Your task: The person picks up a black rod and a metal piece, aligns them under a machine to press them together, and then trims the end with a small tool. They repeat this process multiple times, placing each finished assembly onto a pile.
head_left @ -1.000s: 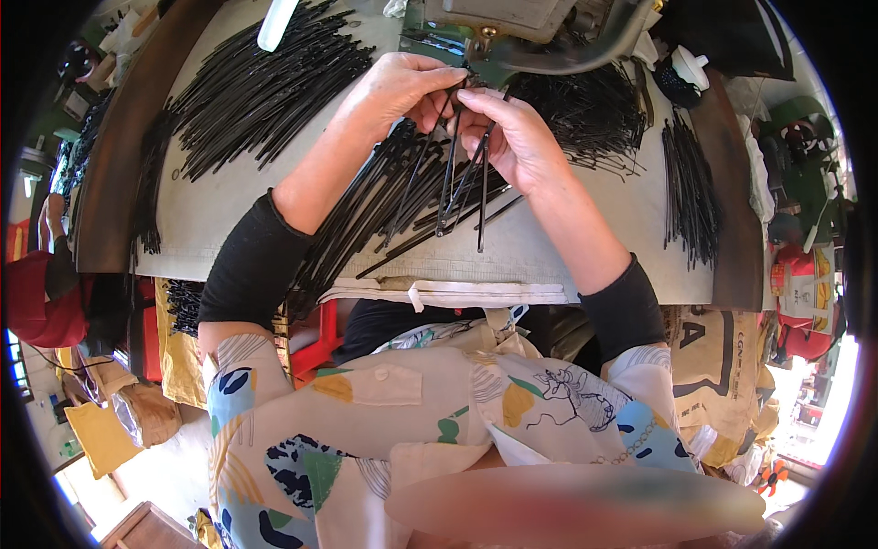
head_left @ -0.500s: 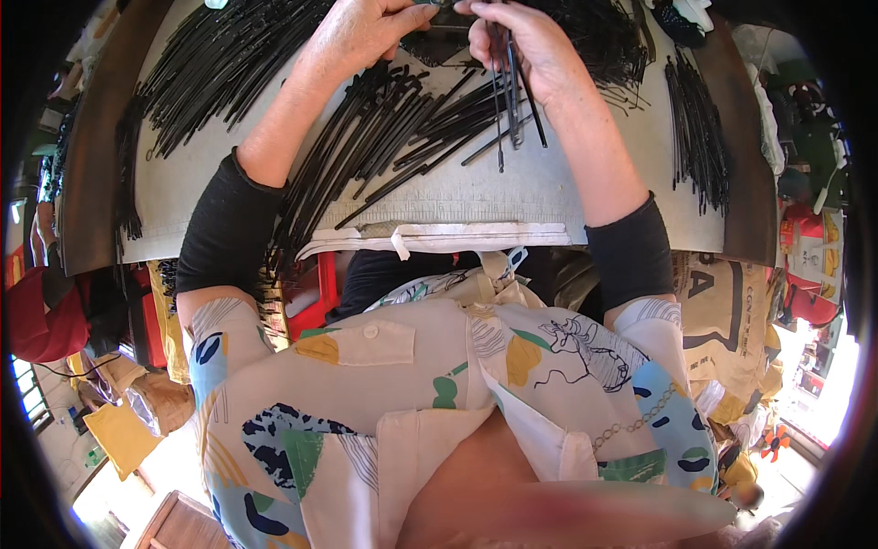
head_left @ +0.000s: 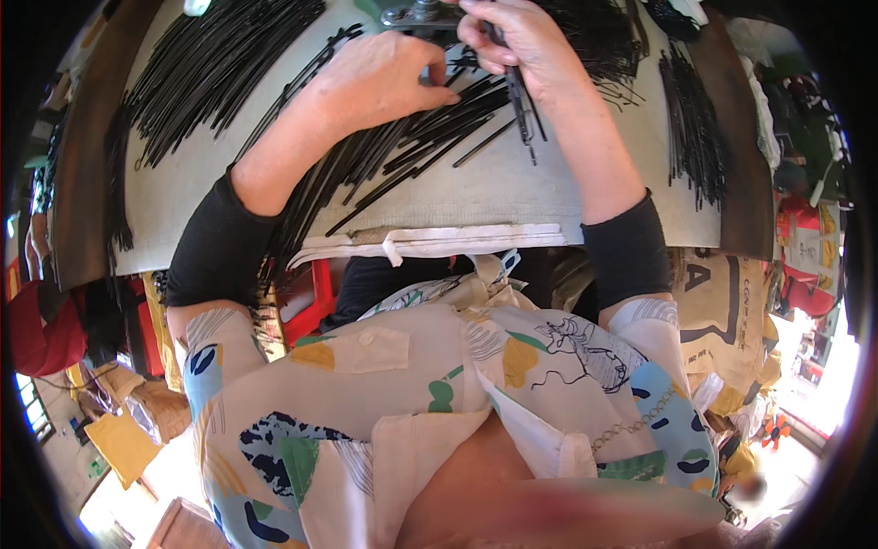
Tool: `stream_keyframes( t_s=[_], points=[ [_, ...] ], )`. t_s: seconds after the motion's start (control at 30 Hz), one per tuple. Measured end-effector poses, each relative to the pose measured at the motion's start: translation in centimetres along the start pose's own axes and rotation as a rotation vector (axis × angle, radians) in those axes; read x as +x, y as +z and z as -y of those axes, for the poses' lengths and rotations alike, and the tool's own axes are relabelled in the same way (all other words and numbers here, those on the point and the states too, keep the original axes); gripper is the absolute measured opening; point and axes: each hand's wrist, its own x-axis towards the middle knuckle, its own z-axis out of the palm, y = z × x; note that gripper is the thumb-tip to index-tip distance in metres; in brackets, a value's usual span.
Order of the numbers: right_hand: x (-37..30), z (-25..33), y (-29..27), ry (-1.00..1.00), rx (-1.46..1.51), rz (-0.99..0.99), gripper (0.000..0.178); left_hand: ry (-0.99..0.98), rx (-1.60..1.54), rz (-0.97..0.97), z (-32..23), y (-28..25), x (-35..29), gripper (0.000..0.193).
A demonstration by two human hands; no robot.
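Observation:
My right hand (head_left: pixel 523 44) is closed around a few thin black strips (head_left: pixel 523 114) that hang down below it. Its fingertips are beside a small metal device (head_left: pixel 419 15) on a green base at the top of the view. My left hand (head_left: pixel 384 80) is lower and to the left, over a loose pile of similar black strips (head_left: pixel 366 151). Its fingers are curved, with a gap between thumb and forefinger and nothing visible in them. The strips' exact kind cannot be made out.
A large bundle of black strips (head_left: pixel 219 69) lies at the far left of the pale table (head_left: pixel 197 206). Another bundle (head_left: pixel 690 128) lies along the right side. A folded white cloth strip (head_left: pixel 457 241) runs along the near edge. Brown paper sacks (head_left: pixel 722 311) stand at the right.
My left hand has come away from the metal device, down toward the near pile, and its pinch has loosened. My right hand stays near the device; the strips in it have swung slightly right.

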Motion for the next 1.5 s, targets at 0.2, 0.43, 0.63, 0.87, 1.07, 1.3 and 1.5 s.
stream_keyframes(
  t_s=[0.2,0.43,0.63,0.87,1.07,1.3,1.5],
  points=[
    [0.6,-1.3,-0.5,-0.094,0.004,0.031,0.024,-0.111,-0.050,0.101,-1.3,-0.5,0.3,0.020],
    [-0.4,-0.1,-0.4,-0.088,-0.130,0.030,0.030,-0.154,-0.185,0.111,-1.3,-0.7,0.6,0.020],
    [-2.5,1.3,-2.9,-0.063,-0.276,0.017,0.033,-0.057,-0.369,0.039,0.0,-0.3,0.7,0.021],
    [-9.4,5.1,-12.8,-0.095,-0.643,-0.414,0.032,-0.209,-0.611,0.154,0.2,-0.8,0.8,0.024],
    [-10.8,3.0,-18.1,-0.350,-1.659,-0.818,0.029,-0.216,-0.619,0.143,0.4,-1.0,1.3,0.027],
    [-6.4,0.1,-13.2,-0.577,-1.806,-0.367,0.018,-0.350,-0.899,0.137,0.9,-1.4,1.2,0.031],
    [-5.8,0.1,-13.2,-0.777,-1.842,-0.293,0.010,-0.379,-0.975,0.107,1.7,-1.9,0.4,0.038]
  ],
)
